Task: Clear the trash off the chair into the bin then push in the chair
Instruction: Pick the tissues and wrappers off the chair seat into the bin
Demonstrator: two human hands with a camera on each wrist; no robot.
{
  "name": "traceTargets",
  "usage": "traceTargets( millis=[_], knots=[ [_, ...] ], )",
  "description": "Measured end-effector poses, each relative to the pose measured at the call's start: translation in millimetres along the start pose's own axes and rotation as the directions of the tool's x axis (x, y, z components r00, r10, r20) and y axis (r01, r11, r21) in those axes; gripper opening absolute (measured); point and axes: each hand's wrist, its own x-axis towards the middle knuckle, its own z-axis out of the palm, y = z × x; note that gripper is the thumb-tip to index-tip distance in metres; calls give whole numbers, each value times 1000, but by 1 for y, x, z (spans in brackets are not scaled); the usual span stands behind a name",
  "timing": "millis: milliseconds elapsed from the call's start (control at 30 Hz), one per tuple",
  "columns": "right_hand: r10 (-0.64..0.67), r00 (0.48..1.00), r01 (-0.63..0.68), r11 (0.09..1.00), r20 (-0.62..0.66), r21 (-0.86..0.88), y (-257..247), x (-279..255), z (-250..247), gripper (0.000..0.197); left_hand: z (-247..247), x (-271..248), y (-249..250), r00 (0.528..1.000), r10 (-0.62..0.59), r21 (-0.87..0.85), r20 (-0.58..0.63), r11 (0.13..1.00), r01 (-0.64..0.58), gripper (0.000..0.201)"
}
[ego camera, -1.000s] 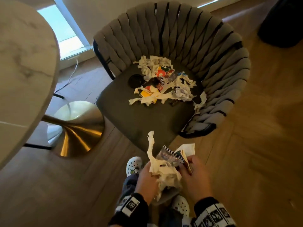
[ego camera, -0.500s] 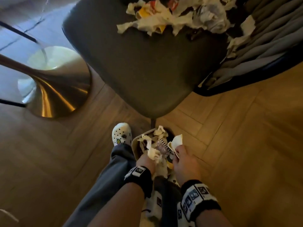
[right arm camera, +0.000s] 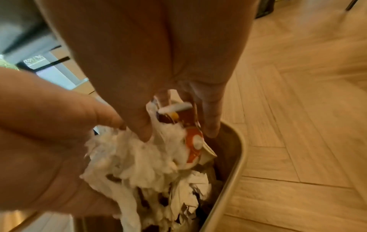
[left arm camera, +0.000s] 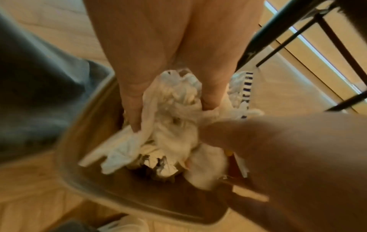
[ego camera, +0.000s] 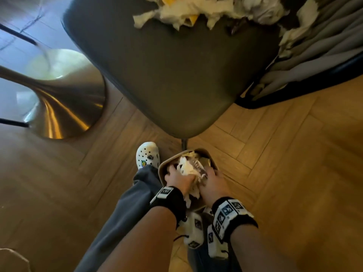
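A beige bin (ego camera: 163, 168) stands on the floor between my feet, under the front corner of the grey chair seat (ego camera: 176, 75). My left hand (ego camera: 176, 175) grips a wad of white tissue (left arm camera: 174, 113) inside the bin's mouth. My right hand (ego camera: 211, 177) pinches an orange-and-white wrapper (right arm camera: 193, 150) with more torn paper, just inside the bin's rim (right arm camera: 239, 157). The two hands touch over the wad. More paper lies lower in the bin. A pile of torn tissue and wrappers (ego camera: 196, 8) lies on the seat at the top of the head view.
The table's brass pedestal base (ego camera: 64, 107) stands left of the chair. The woven chair back (ego camera: 324, 55) curves round the right side. A chair leg (ego camera: 184, 144) comes down just behind the bin. My white clog (ego camera: 147, 156) is beside the bin. Herringbone wood floor spreads right.
Both hands have gone down with the tissue and wrappers from in front of the seat into the bin's mouth. The head view has tilted down towards the bin.
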Motion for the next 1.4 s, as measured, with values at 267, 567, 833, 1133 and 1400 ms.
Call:
traceTargets(
  millis=[267,567,833,1133,1400],
  knots=[
    [9,999,-9,1000,34,-15,-16,-58,-53,43,-34,-56,9,994,111,321,-3,941,-104,92],
    [-77,995,84,986,-57,143,-51,-110,-124,19,-109,-149,73,905,421,413,-57,835,-362,22],
    [-116,902,238,937,-416,256,-168,-44,-253,35,-197,-137,221,688,716,444,-114,656,-610,15],
    [87,867,23,977,-491,214,-239,50,-324,90,-252,-78,368,600,736,416,-314,675,-610,59],
    [33,820,99,975,-571,199,-243,64,-321,33,-267,-32,423,727,645,482,-236,727,-489,75]
  ],
)
